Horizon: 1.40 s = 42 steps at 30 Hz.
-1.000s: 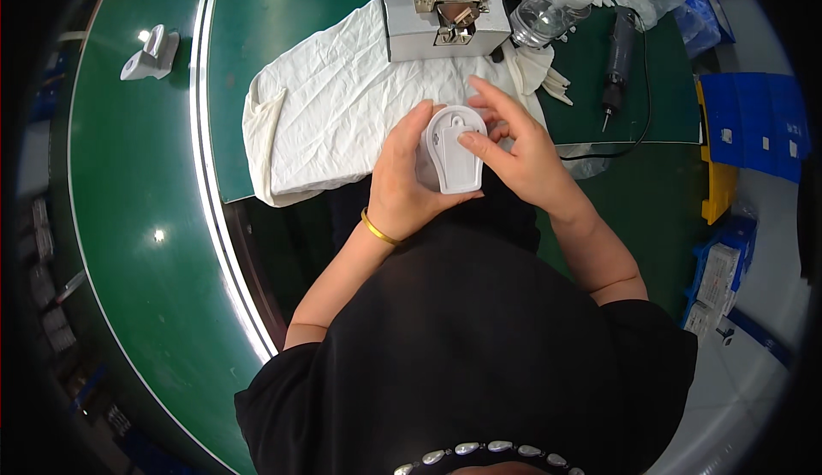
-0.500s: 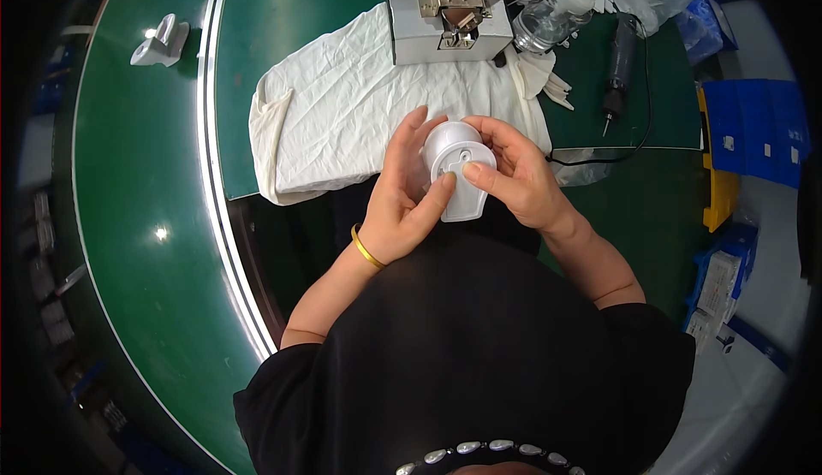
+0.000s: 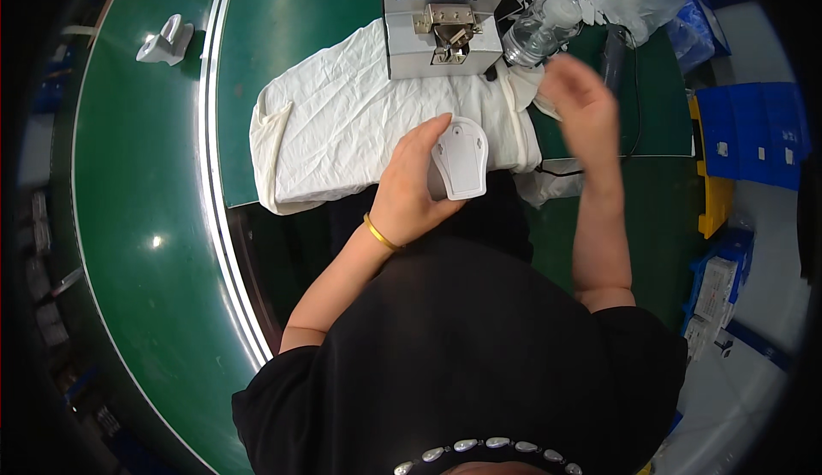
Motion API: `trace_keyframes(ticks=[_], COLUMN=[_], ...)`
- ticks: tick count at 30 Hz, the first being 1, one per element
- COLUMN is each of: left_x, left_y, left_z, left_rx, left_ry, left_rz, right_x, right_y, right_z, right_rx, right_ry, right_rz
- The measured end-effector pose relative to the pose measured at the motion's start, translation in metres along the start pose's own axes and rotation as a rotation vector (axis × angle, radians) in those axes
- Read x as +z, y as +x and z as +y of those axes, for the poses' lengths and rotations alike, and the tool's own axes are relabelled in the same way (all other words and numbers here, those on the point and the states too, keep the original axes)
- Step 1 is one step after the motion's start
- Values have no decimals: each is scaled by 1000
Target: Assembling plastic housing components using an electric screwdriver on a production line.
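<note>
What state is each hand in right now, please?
Left hand: holding the white part.
Right hand: blurred; whether open, closed or holding anything cannot be told.

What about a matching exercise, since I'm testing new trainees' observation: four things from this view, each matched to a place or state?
Column one:
1. White plastic part
2. Right hand
3. Clear jar
4. White cloth

Column two:
A. Just right of the grey machine
B. Spread on the green table
C. Held in the left hand
D. Blurred, raised apart from the other hand

Right pairs: 1-C, 2-D, 3-A, 4-B
</note>
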<state>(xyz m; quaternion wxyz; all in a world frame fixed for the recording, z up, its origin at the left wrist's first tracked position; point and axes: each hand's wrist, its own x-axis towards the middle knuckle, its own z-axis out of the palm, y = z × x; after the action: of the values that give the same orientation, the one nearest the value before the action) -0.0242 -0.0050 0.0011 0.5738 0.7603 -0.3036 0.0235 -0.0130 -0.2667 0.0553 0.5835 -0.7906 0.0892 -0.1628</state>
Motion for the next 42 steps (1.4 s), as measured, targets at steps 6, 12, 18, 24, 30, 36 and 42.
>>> trace_keyframes(ticks=[6,12,18,24,30,36,42], left_x=[5,2,-1,2,5,7,6], left_y=[-6,-2,0,0,1,0,1], left_z=[-10,-2,2,-1,-2,-3,-2], left_rx=[37,153,187,198,188,172,160], left_ry=[67,81,187,195,178,185,189], left_rz=[-13,2,-49,18,23,56,39], right_x=[-105,-138,-93,14,75,72,78], right_y=[86,97,78,89,94,95,81], right_z=[77,90,4,-101,-116,-122,-149], right_rx=[82,427,53,-414,-620,-596,-557], right_ry=[-1037,-245,1144,774,377,308,-107], right_rz=[480,241,-154,-10,-131,-404,-235])
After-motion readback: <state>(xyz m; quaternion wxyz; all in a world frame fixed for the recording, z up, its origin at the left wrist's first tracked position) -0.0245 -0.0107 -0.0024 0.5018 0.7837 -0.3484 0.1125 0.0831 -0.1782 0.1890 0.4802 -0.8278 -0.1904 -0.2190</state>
